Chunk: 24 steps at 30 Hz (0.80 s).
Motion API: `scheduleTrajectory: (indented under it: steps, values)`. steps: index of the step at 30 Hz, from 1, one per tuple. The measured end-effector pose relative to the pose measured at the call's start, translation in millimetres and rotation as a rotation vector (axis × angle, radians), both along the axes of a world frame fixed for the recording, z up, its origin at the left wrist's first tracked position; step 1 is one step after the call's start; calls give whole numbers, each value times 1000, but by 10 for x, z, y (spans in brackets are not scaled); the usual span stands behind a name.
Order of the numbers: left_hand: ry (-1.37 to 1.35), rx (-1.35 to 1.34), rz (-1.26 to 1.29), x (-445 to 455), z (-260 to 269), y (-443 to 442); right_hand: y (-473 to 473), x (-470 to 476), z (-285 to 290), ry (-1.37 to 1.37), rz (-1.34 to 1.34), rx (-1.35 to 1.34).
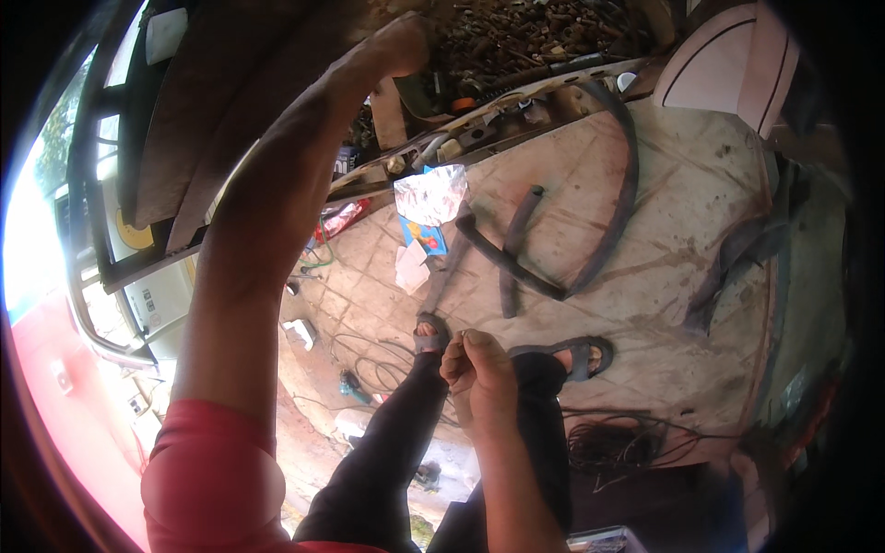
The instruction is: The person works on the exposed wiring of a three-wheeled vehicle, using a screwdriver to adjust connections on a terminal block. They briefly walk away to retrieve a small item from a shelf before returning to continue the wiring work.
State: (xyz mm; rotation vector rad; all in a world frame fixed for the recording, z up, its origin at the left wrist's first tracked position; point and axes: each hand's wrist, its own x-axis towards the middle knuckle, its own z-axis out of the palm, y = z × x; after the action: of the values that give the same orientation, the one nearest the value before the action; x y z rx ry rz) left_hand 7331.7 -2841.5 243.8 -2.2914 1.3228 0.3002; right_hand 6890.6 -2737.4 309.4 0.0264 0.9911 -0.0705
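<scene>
My left hand (404, 45) reaches far forward at the end of an outstretched arm. It is beside a heap of rusty bolts and small metal parts (532, 34); its fingers are blurred and partly hidden. My right hand (480, 373) hangs in front of my legs, fingers curled and thumb against them. Whether something small sits inside it, I cannot tell. Below the heap runs a worn ledge (484, 114) holding small parts, among them an orange cap (464, 104).
On the stained tile floor lie a long bent black hose (626, 186), a shorter tube piece (511, 276), a silver foil wrapper (432, 193) and torn cardboard (412, 268). A cable coil (612, 442) is at lower right, loose cable (373, 366) near my sandaled foot (430, 335).
</scene>
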Motion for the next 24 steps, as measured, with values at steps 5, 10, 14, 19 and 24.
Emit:
scheduleTrajectory:
  steps: [5,10,14,19,24]
  values:
    - [245,-694,212,118,-89,203,-21,-36,-31,5,-34,-6]
    - [571,-1309,558,149,-101,444,-31,-16,1,18,-27,-7]
    - [689,-1419,633,184,-98,563,-13,-3,-10,23,-35,4]
    - [737,-1394,631,173,-103,622,9,-2,-6,1,-77,-9]
    - [694,-1212,548,157,-110,586,-5,8,19,-20,-39,-42]
